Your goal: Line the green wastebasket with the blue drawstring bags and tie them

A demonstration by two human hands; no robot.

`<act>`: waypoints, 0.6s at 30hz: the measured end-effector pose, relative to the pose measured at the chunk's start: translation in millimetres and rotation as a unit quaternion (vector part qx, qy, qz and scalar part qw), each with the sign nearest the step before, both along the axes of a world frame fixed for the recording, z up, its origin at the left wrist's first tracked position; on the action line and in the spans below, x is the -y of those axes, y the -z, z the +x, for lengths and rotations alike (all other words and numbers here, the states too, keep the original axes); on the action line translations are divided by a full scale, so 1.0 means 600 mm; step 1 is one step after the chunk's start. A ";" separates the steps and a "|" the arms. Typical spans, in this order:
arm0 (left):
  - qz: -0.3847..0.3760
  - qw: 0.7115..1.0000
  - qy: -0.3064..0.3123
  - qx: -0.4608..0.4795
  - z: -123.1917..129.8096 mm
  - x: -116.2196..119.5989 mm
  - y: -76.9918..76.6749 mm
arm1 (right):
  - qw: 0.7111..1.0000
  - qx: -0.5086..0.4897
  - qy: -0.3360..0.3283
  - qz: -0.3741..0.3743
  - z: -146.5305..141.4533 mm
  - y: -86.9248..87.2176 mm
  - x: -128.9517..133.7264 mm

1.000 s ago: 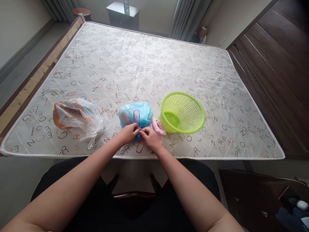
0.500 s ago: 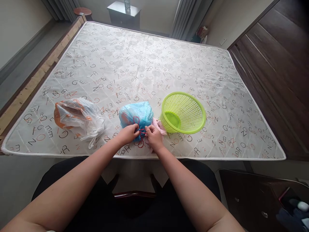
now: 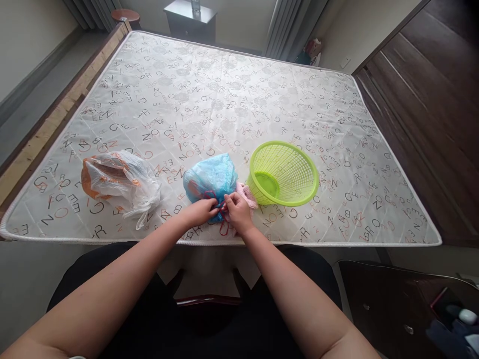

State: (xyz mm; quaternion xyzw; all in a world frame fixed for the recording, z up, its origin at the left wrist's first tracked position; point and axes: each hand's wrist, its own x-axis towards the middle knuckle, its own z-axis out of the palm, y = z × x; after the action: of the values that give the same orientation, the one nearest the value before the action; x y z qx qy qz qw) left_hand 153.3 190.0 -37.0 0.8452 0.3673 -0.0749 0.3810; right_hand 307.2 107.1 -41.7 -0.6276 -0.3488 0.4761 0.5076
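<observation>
A blue plastic bag [image 3: 211, 175], full and bunched at its neck, lies near the front edge of the mattress. Red string [image 3: 224, 228] loops around the neck. My left hand [image 3: 204, 210] pinches the string at the left of the neck. On the other side, my right hand [image 3: 237, 209] has its thumb and fingers closed on the string, close to my left fingertips. A pink cloth [image 3: 247, 195] lies partly under and behind my right hand. The exact crossing of the string is hidden by my fingers.
A green mesh basket [image 3: 283, 174] leans open to the right of the cloth. To the left lies a white and orange plastic bag [image 3: 123, 180] with knotted handles. The letter-printed mattress [image 3: 224, 119] has a wooden rail [image 3: 56, 112] along its left side.
My left hand has moved slightly down, its fingers now nearer my right fingertips. The string loops have shifted, and the blue bag's top stands a little higher.
</observation>
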 end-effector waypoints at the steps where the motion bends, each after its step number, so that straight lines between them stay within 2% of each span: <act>1: -0.010 1.000 0.008 -0.003 0.000 0.002 0.002 | 1.000 -0.008 0.002 -0.004 -0.001 0.000 0.000; 9: -0.048 0.998 0.029 -0.042 -0.009 0.013 0.025 | 0.999 0.006 0.001 -0.032 -0.003 -0.003 0.002; 18: -0.035 0.994 0.077 -0.064 -0.009 0.023 0.017 | 0.997 0.003 -0.076 -0.027 -0.020 0.016 0.008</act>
State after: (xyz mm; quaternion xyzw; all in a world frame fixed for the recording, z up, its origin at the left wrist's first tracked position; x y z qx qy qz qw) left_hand 148.1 176.4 -47.1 0.8508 0.3217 -0.1704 0.3790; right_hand 295.1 102.1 -51.2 -0.6145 -0.3842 0.5208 0.4513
